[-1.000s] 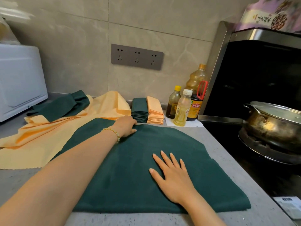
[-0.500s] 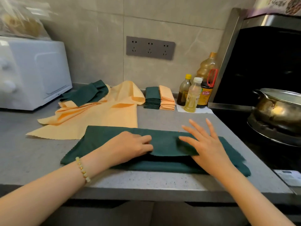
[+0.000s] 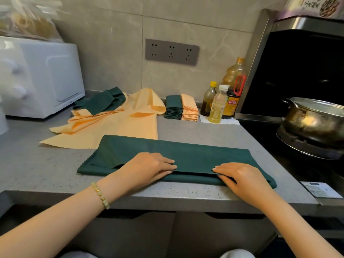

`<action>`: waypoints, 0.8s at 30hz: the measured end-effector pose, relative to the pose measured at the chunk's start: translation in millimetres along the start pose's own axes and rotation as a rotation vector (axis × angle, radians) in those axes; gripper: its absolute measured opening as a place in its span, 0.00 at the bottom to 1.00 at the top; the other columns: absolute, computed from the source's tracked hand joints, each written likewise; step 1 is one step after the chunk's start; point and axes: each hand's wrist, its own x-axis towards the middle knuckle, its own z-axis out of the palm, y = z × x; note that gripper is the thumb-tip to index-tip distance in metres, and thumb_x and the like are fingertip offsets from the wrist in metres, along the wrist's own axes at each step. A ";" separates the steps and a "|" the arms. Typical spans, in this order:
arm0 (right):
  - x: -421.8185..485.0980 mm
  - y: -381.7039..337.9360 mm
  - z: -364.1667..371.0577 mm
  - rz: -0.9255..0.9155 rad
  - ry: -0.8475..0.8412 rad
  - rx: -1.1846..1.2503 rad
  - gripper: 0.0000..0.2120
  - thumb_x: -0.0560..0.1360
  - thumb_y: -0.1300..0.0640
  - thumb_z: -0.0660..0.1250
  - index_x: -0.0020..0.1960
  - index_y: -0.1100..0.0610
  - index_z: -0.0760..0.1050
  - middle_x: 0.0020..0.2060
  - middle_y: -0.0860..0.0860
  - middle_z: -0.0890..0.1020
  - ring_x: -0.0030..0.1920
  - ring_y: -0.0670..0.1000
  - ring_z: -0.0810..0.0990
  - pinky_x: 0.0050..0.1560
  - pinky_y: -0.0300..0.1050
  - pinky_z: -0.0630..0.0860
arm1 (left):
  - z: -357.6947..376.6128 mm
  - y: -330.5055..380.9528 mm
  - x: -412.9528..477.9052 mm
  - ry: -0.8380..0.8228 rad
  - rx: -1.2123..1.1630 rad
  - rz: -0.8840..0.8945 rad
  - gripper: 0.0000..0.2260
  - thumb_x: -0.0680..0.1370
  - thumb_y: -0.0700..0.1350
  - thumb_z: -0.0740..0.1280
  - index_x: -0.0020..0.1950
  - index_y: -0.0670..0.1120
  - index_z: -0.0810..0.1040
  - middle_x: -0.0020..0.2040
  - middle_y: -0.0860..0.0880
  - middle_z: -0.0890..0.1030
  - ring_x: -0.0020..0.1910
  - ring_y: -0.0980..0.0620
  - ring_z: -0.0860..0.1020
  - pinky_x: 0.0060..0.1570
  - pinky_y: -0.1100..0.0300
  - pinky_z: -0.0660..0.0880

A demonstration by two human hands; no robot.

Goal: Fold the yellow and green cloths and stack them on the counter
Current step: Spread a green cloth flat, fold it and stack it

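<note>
A dark green cloth (image 3: 186, 155) lies folded into a long band near the counter's front edge. My left hand (image 3: 149, 168) and my right hand (image 3: 243, 177) both pinch its near edge, fingertips pointing toward each other. Behind it a loose yellow cloth (image 3: 128, 125) is spread out, with another crumpled green cloth (image 3: 102, 101) on its far left part. At the back stand a stack of folded green cloths (image 3: 173, 107) and, touching it on the right, a stack of folded yellow cloths (image 3: 189, 109).
A white microwave (image 3: 39, 77) stands at the left. Three bottles (image 3: 221, 101) are against the wall beside the stacks. A metal pot (image 3: 314, 120) sits on the stove at the right. The grey counter (image 3: 37, 164) ends just before my wrists.
The green cloth went from spread wide to a narrow folded band. My left hand came back from the far edge, and both hands now grip the near edge.
</note>
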 end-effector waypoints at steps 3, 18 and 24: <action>-3.8 -2.1 -1.9 -0.014 -0.013 -0.028 0.13 0.69 0.56 0.75 0.52 0.48 0.83 0.48 0.42 0.84 0.51 0.46 0.83 0.49 0.45 0.79 | -1.4 1.5 -3.2 -0.039 0.004 -0.005 0.20 0.80 0.56 0.52 0.61 0.56 0.80 0.58 0.58 0.81 0.52 0.58 0.81 0.41 0.61 0.80; 22.7 -22.2 9.1 0.122 -0.103 0.214 0.11 0.75 0.47 0.66 0.57 0.43 0.80 0.55 0.36 0.80 0.58 0.38 0.77 0.56 0.39 0.76 | 13.3 2.8 20.0 -0.167 -0.051 -0.063 0.20 0.82 0.58 0.52 0.67 0.55 0.75 0.65 0.57 0.77 0.62 0.56 0.74 0.52 0.61 0.75; 47.7 -38.6 9.4 0.082 -0.197 0.163 0.14 0.77 0.43 0.61 0.60 0.43 0.78 0.57 0.37 0.79 0.59 0.39 0.75 0.56 0.38 0.73 | 8.4 2.9 30.1 -0.229 -0.056 -0.114 0.19 0.82 0.56 0.56 0.70 0.54 0.72 0.68 0.57 0.74 0.66 0.56 0.71 0.57 0.56 0.74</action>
